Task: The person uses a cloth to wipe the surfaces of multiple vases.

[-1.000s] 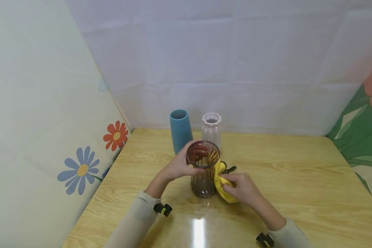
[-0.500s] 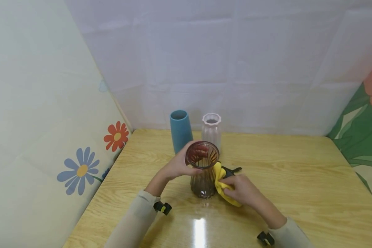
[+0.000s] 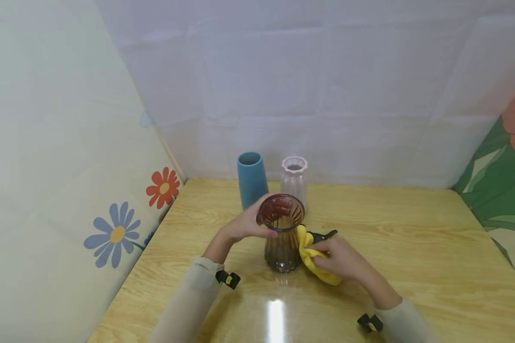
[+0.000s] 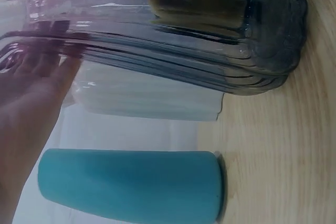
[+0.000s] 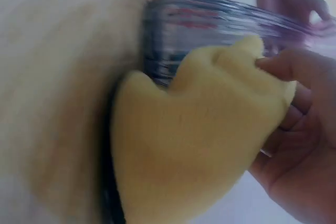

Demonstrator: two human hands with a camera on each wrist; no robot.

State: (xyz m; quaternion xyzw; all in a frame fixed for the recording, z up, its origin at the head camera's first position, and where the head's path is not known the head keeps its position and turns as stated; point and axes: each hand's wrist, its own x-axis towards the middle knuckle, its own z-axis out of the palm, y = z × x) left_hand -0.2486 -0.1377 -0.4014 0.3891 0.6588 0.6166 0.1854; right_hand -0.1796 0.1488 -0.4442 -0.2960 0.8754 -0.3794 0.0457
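A ribbed, tinted glass vase (image 3: 282, 250), purplish toward its flared rim and greyer below, stands upright on the table. My left hand (image 3: 244, 225) grips it round the neck from the left, the thumb across the near side and the other fingers behind the glass. In my right hand (image 3: 341, 259) a yellow cloth (image 3: 322, 271) with a dark side is pinched between thumb and fingers. The cloth lies against the vase's right side, as the right wrist view shows it bunched beside the glass (image 5: 210, 24).
Behind the glass vase stand a teal vase (image 3: 252, 181) and a pale pink vase (image 3: 294, 183) with a scalloped rim. The wooden table (image 3: 390, 224) ends at a white sheet (image 3: 257, 85) at the back. A flower-printed panel (image 3: 68, 166) borders the left side.
The right hand has shifted slightly right and down along the vase with the cloth, whose dark side shows more. The left hand keeps its grip, and the vase stays in place.
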